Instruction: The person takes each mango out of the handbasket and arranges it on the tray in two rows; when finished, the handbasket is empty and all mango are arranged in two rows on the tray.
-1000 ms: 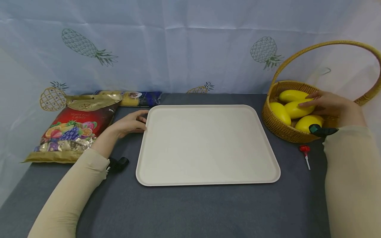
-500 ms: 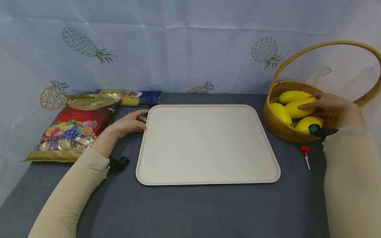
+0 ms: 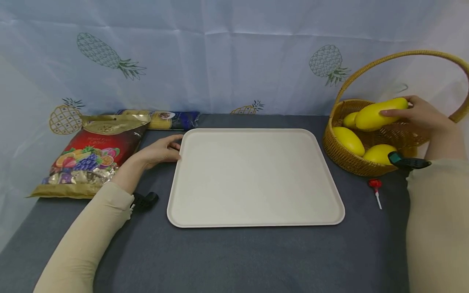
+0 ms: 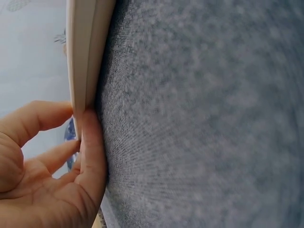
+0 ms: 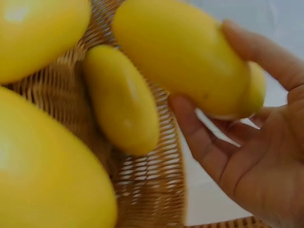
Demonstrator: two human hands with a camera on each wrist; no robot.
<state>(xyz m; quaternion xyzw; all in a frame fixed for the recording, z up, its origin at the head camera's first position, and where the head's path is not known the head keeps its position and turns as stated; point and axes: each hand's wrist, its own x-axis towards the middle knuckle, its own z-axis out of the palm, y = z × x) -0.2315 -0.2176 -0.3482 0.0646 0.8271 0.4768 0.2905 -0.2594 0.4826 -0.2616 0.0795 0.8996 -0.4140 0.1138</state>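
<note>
My right hand [image 3: 425, 116] grips a smooth, long yellow mango [image 3: 377, 115] just over the wicker basket [image 3: 337, 156], thumb on one side and fingers on the other. In the right wrist view the same mango [image 5: 180, 52] lies tilted between thumb and fingertips. Below it, 3 more mangoes [image 3: 347, 140] rest in the basket. At the far left, my left hand [image 3: 159, 151] pinches the left rim of a cream tray [image 3: 256, 179]. The left wrist view shows fingers [image 4: 92, 142] on both sides of the tray's edge, low against the grey cloth.
A red-headed lollipop [image 3: 375, 185] lies in front of the basket. Behind the left forearm stands a red and gold candy bag [image 3: 91, 154], with a yellow and blue packet [image 3: 165, 121] beyond it. The basket's tall handle [image 3: 403, 53] arches over the right hand.
My right hand has lifted one mango up from the others, moving up and slightly right. The left hand and the tray have stayed in place.
</note>
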